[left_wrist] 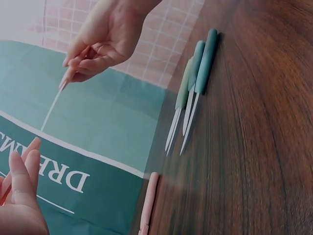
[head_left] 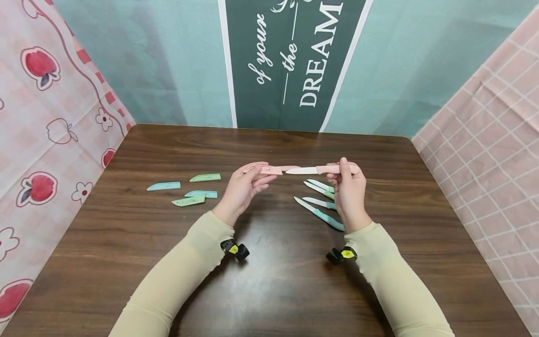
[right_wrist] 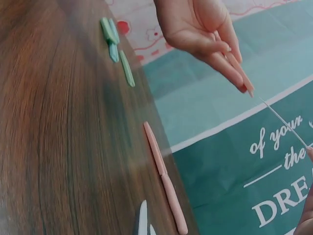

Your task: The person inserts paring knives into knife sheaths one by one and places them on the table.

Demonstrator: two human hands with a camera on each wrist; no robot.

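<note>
My left hand [head_left: 242,187] holds a pink knife sheath [head_left: 271,171] between thumb and fingers, its mouth facing right. In my right hand [head_left: 351,196] is a knife with a pink handle [head_left: 326,169] and white blade [head_left: 303,171], gripped by the handle. The blade points left; its tip is just short of the sheath mouth, with a small gap in the right wrist view. Both are held above the table. Beyond them lies another pink knife [right_wrist: 172,200], its blade inside a pink sheath [right_wrist: 154,147]; the hands partly hide it in the head view.
Two green-handled knives [head_left: 321,188] and two blue-handled knives [head_left: 322,214] lie bare near my right hand, blades pointing left. Several sheaths, including a blue one [head_left: 164,186] and a green one [head_left: 205,177], lie on the brown table [head_left: 269,290] at left. Cloths hang around the table.
</note>
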